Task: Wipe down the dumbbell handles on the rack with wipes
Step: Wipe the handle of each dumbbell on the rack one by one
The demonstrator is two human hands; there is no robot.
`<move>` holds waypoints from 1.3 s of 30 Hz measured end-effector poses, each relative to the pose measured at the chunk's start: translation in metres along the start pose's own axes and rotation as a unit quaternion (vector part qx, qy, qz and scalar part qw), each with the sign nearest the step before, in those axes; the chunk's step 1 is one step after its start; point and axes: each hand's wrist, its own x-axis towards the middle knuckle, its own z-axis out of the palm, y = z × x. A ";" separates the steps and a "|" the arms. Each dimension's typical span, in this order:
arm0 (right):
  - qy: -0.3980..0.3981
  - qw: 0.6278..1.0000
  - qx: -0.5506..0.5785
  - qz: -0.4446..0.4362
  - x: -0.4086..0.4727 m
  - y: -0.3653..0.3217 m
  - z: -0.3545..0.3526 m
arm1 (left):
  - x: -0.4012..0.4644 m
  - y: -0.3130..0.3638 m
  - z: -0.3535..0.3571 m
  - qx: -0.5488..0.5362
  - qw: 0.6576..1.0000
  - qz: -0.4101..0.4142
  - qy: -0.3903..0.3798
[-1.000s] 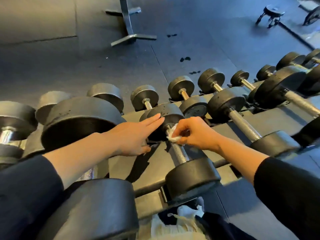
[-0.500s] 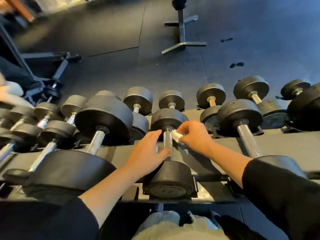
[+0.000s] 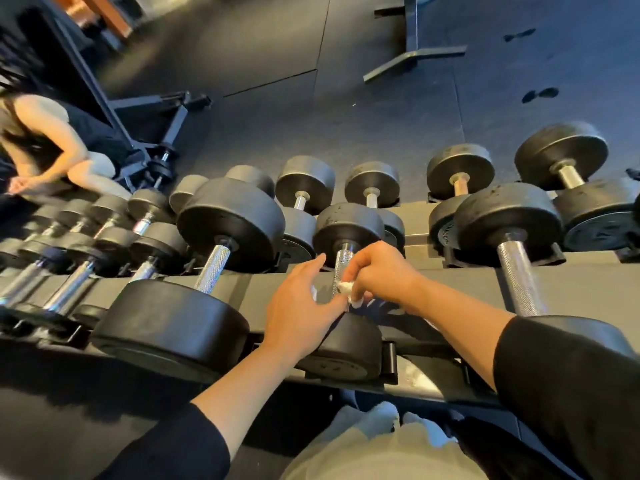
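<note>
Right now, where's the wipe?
Head view, centre: the wipe is pinched in the right hand against the small dumbbell's handle, beside the left hand.

A small crumpled white wipe (image 3: 346,287) is pressing against the knurled silver handle (image 3: 342,268) of a black round-headed dumbbell (image 3: 348,230). That dumbbell is lying across the dark rack (image 3: 450,282), between a larger dumbbell (image 3: 194,282) and another large one (image 3: 516,244), in a row of pairs.
</note>
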 end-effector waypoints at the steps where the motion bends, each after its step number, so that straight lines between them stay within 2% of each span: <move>1: 0.036 0.999 0.005 0.008 0.002 0.000 -0.002 | 0.000 0.000 0.000 -0.008 1.000 -0.003 -0.002; 3: 0.114 0.993 0.016 0.021 0.006 0.003 -0.009 | -0.002 -0.002 0.000 -0.026 1.000 -0.006 -0.003; 5: 0.146 0.989 0.030 0.020 0.010 0.007 -0.014 | -0.002 -0.004 -0.003 -0.048 0.999 -0.008 -0.006; 10: 0.090 0.995 0.029 0.008 0.017 0.015 0.002 | 0.001 -0.013 -0.011 -0.079 0.997 -0.013 -0.006; 14: 0.083 0.996 0.045 -0.004 0.016 0.019 0.011 | 0.001 -0.017 -0.010 -0.099 0.995 -0.015 -0.010; 21: 0.010 1.000 0.014 -0.019 -0.001 0.020 0.025 | 0.001 -0.017 -0.009 -0.092 0.996 -0.011 -0.002; 27: 0.088 0.994 0.059 -0.018 0.010 0.019 0.010 | 0.001 -0.017 -0.010 -0.088 0.996 -0.015 -0.002; 31: 0.031 0.993 0.108 -0.021 0.004 0.019 0.016 | 0.001 -0.014 -0.011 -0.091 0.996 -0.010 0.000; 35: -0.004 0.996 0.080 -0.039 -0.001 0.018 0.018 | 0.001 -0.014 -0.010 -0.093 0.996 -0.004 0.000; 39: -0.062 0.985 0.159 -0.017 -0.006 0.019 0.015 | 0.000 -0.016 -0.009 -0.082 0.997 0.004 0.002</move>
